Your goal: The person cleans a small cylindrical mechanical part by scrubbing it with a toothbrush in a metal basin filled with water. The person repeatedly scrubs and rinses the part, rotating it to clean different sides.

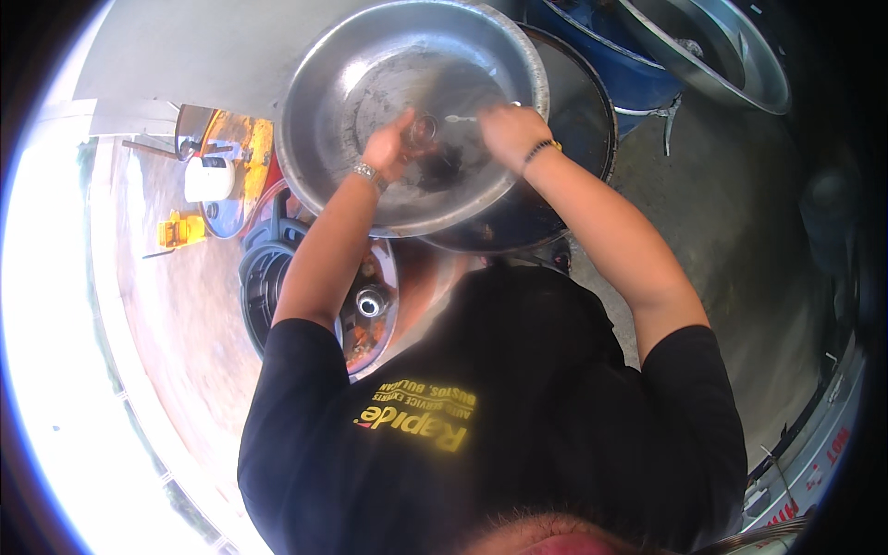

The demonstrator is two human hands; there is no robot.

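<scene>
We see a wide, silvery metal basin (324, 120), scuffed and dark-smudged inside, at far centre, above a dark drum (587, 125). Over it our right hand (513, 137) curls, blurred; our left hand (390, 148) bends beside a small round thing (425, 128). We cannot tell whether either pinches anything.

Smooth, glossy metal basin (326, 92)

You're in a wkshop (684, 222), open to daylight on your L: blue drum (647, 90), stained yellow drum top (248, 139), white plastic container (209, 183), lg metal basin (324, 88), bare flr (638, 199).
</scene>
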